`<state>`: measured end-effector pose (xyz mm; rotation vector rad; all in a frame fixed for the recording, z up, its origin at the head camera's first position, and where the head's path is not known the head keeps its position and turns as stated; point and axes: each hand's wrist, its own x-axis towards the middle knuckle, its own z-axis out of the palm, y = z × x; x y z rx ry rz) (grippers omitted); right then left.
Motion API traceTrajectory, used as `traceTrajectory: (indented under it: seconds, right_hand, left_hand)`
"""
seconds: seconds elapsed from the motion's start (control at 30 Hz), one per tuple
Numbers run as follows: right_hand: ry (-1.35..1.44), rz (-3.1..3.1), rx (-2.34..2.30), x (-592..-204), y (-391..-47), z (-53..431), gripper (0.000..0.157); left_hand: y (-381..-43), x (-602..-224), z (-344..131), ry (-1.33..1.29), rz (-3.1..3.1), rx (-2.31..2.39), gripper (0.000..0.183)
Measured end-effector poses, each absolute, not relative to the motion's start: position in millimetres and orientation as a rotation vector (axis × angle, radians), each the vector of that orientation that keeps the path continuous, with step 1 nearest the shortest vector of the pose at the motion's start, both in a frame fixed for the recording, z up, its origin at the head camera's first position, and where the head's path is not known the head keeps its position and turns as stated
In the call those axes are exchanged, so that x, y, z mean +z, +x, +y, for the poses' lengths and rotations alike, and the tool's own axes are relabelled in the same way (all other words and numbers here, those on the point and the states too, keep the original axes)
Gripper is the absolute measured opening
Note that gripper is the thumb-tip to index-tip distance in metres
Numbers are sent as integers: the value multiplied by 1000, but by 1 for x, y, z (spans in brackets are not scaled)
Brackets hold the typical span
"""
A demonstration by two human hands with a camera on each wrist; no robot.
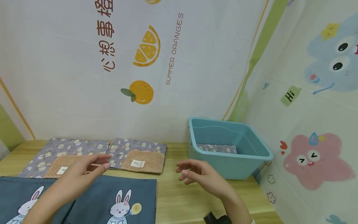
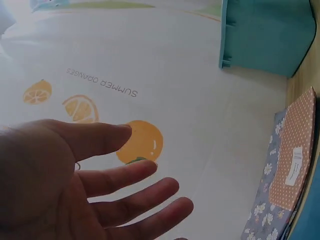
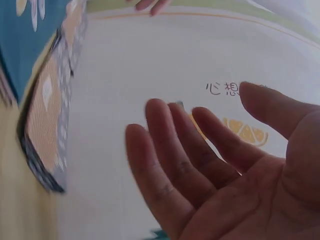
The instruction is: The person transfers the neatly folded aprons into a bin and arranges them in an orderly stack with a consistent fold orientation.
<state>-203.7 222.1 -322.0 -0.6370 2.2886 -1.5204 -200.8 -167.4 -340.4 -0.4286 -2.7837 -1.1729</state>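
My left hand [image 1: 79,175] hangs in the air above the fabric pieces, its fingers loosely bent and holding nothing. Below it lie a flat grey floral cloth [image 1: 78,146] with a brown dotted patch and a dark blue cloth [image 1: 92,199] printed with a rabbit. A second floral cloth [image 1: 149,158], with a white label on its dotted patch, sits just beyond. Over the wooden table, my right hand [image 1: 202,177] hovers in front of the light blue bin [image 1: 223,163], fingers relaxed and palm bare in the right wrist view. Inside the bin lies another floral cloth [image 1: 216,148].
Another dark blue rabbit cloth [image 1: 11,186] lies at the left front, partly behind my forearm. A white curtain [image 1: 70,93] with orange prints hangs behind the table [image 1: 179,199], and a cartoon-printed sheet [image 1: 316,118] stands along the right. A black device [image 1: 215,218] is at my right wrist.
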Motion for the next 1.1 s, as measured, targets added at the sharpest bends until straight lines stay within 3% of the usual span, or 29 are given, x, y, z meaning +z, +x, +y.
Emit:
traceTrajectory:
  seconds: [0.73,1.1]
  right_hand:
    - [-432,2106,-1603,-381,-207,188,42]
    - [-302,2042,-1475,-402,-212,177,41]
  left_hand:
    - [-206,-362,-191,-333,-3126,-1019,56]
    - [-216,-388,-206,-216,-3377,-733,43]
